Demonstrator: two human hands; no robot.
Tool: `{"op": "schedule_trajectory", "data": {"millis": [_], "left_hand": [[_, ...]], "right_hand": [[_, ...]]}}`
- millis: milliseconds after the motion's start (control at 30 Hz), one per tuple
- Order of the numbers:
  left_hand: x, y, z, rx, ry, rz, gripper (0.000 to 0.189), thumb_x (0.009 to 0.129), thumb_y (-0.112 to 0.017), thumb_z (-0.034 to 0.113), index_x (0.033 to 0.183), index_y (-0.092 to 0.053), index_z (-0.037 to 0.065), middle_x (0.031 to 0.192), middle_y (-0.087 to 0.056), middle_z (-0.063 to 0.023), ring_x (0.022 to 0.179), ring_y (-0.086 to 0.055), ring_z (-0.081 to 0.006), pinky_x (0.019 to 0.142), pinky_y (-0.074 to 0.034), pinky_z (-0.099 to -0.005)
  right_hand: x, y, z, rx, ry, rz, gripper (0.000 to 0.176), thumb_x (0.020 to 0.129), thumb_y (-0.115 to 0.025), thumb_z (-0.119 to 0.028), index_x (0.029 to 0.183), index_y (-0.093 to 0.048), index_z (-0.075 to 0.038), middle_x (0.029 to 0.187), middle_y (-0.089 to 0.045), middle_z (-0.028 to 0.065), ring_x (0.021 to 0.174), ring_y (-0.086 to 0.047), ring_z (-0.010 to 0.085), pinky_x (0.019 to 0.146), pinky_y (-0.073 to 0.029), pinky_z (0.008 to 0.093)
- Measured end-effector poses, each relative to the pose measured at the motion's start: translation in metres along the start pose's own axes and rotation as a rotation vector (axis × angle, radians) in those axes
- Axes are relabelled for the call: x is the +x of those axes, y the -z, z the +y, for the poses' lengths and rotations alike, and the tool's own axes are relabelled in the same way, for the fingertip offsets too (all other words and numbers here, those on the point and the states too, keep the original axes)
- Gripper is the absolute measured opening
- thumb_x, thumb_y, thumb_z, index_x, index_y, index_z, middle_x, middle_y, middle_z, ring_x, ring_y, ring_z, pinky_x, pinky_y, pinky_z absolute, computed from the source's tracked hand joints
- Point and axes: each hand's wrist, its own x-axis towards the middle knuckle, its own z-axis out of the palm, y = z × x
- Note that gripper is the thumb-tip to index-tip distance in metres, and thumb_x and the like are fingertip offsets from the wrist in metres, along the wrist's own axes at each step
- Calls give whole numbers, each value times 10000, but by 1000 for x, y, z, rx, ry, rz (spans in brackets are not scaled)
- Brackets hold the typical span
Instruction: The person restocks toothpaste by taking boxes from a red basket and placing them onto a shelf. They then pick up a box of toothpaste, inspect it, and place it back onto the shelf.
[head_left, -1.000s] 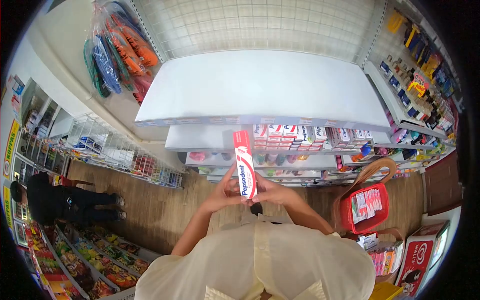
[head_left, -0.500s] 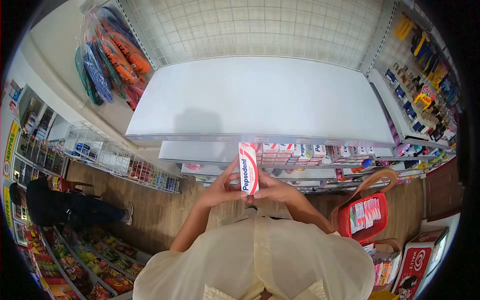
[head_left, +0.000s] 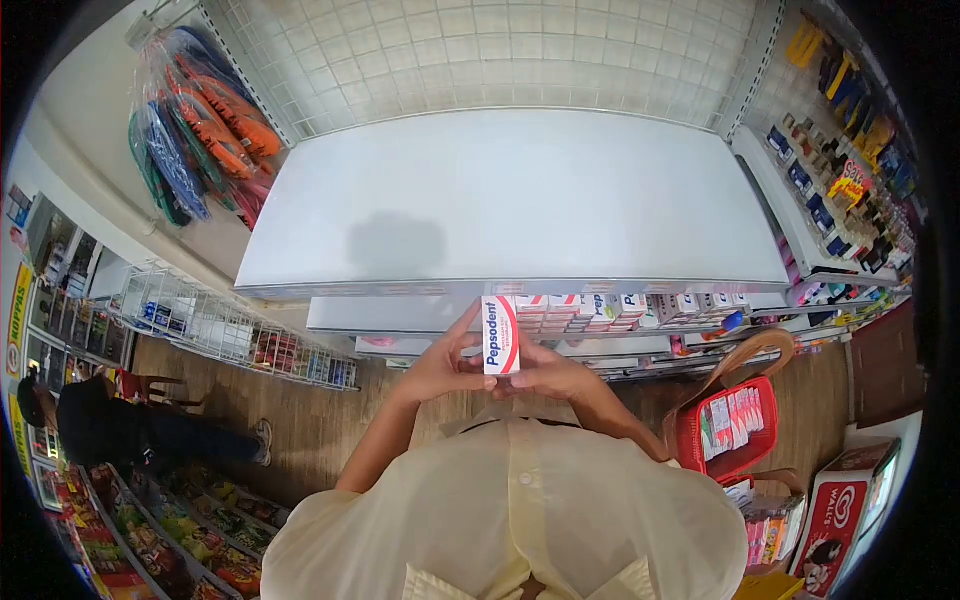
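Note:
A white and red Pepsodent toothpaste box (head_left: 502, 337) is held upright in front of my chest, its printed face toward me. My left hand (head_left: 440, 368) grips its left side, thumb at the bottom corner. On the other side my right hand (head_left: 552, 374) closes on the lower right edge; its far fingers are hidden behind the box. Just beyond the hands, rows of stacked toothpaste boxes (head_left: 610, 308) fill part of a lower shelf. Above them spreads a wide white shelf (head_left: 520, 200) with a round shadow on it.
A red basket (head_left: 768, 400) with toothpaste boxes stands at the right on a wooden chair (head_left: 690, 400). Wire racks (head_left: 220, 320) line the left side, where a person in dark clothes (head_left: 110, 420) stands. Bagged sandals (head_left: 205, 130) hang at upper left.
The toothpaste box has tilted so its front faces me more squarely, with both hands still on it. The view has shifted slightly.

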Motion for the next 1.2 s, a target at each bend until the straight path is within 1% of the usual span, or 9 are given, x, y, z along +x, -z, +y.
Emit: {"op": "schedule_trajectory", "data": {"millis": [200,333,433,633,800,1033,1100,1133,1200], "left_hand": [[9,6,-6,73,-26,32,1095,784,-764,8,1553,10,104,1314,-571,-132,1107,-587,-177,906,-514,-312],[11,7,-4,46,16,38,1071,788,-757,3,1550,-9,80,1281,-593,-142,1071,-612,-177,894,-520,-311],[13,5,0,-20,-7,56,1027,799,-751,17,1542,-43,50,1234,-619,-159,998,-649,-176,861,-531,-303],[19,7,-2,110,10,186,898,815,-753,72,1488,-172,-54,1112,-664,-177,850,-686,-181,765,-541,-283],[27,8,-6,155,-35,346,805,810,-778,150,1402,-308,-126,1015,-690,-163,789,-701,-188,668,-531,-265],[38,11,-11,251,-68,425,764,805,-788,202,1327,-379,-177,828,-705,-134,697,-692,-187,644,-526,-252],[38,12,-13,319,-80,459,445,845,-750,166,1118,-603,-153,1296,-514,-279,743,-712,-236,668,-550,-269],[39,14,-15,319,-81,458,445,845,-750,166,1118,-603,-153,1296,-514,-279,743,-712,-236,668,-550,-269],[41,19,-20,302,-40,452,504,852,-744,211,1206,-583,-110,1379,-427,-292,741,-720,-261,707,-569,-292]], "right_hand": [[4,2,-2,-49,111,-38,957,814,-737,-201,1543,-118,-157,1393,-419,110,1077,-545,194,872,-500,398],[4,11,5,-55,88,-22,991,801,-762,-229,1541,-109,-145,1429,-386,106,1090,-533,195,885,-497,397],[0,11,-4,-106,40,-22,928,812,-750,-243,1527,-169,-128,1435,-409,125,1112,-583,248,926,-471,411],[-10,19,-14,-377,1,75,739,904,-670,-166,1510,-255,-95,1440,-427,120,1064,-631,216,931,-480,348],[-29,15,-35,-741,-17,108,494,945,-607,-101,1412,-455,-46,1388,-517,102,1085,-620,180,915,-502,315],[-57,20,-54,-605,60,203,441,921,-666,-146,1331,-548,-35,1302,-590,84,1022,-591,107,870,-502,283],[-64,29,-53,-585,101,225,387,954,-587,-89,1326,-536,5,1333,-561,146,1115,-613,216,937,-509,365],[-67,32,-52,-586,101,225,387,954,-587,-89,1326,-536,5,1333,-561,146,1115,-613,216,937,-509,365],[-72,38,-50,-543,119,247,395,934,-632,-103,1318,-565,-37,1311,-590,70,1061,-603,106,879,-502,272]]}}
